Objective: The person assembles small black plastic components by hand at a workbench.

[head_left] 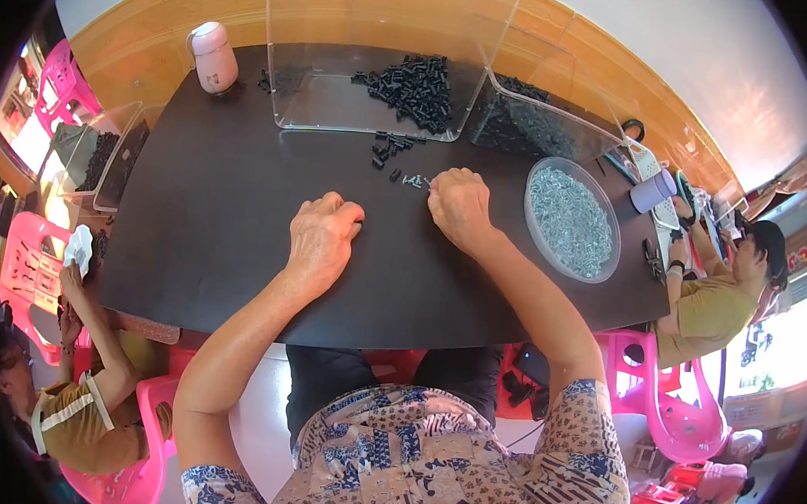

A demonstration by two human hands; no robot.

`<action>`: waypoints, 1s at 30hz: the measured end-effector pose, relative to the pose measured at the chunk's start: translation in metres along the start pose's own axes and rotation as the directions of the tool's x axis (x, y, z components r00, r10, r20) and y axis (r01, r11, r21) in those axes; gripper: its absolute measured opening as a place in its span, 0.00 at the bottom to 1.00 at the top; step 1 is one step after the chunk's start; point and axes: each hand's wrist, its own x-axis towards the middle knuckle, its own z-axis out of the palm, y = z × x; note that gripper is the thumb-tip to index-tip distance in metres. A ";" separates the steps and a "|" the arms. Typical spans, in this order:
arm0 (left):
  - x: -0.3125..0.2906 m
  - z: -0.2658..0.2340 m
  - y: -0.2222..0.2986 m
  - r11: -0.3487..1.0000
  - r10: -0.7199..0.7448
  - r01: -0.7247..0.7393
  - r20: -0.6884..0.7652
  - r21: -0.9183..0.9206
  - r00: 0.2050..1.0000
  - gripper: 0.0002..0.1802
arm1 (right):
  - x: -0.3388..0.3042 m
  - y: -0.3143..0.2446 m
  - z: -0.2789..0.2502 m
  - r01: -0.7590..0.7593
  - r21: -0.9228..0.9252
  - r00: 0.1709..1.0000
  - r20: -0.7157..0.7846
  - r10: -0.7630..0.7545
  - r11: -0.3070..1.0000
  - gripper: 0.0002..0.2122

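Note:
My left hand (324, 241) rests over the dark table with its fingers curled in and the thumb pressed against them; whatever it holds is hidden. Further right, my right hand (461, 208) pinches at the edge of a small group of silver screws (414, 180), with a screw at its fingertips. Just beyond the screws lie several loose black plastic parts (392, 149). They trail out from a big heap of the same black parts (416, 90) inside a clear plastic bin tipped with its open side toward me.
A round clear tub of silver screws (569, 220) stands right of my right arm. Behind it is a second clear bin (538, 122) with black parts. A pink bottle (215, 58) stands far left, a lilac cup (651, 191) far right. Co-workers sit at both sides.

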 end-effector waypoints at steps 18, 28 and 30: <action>-0.041 -0.014 0.038 0.127 -0.415 0.404 0.322 -0.906 0.851 0.07 | -0.007 -0.087 -0.077 -0.499 0.663 0.866 0.389 0.313 0.558 0.04; -0.053 -0.023 0.051 0.072 -0.414 0.339 0.281 -0.938 0.866 0.09 | -0.009 -0.109 -0.091 -0.357 0.696 0.932 0.303 0.197 0.623 0.05; -0.054 -0.025 0.051 0.080 -0.408 0.344 0.284 -0.936 0.868 0.10 | -0.009 -0.109 -0.092 -0.400 0.698 0.915 0.341 0.214 0.594 0.05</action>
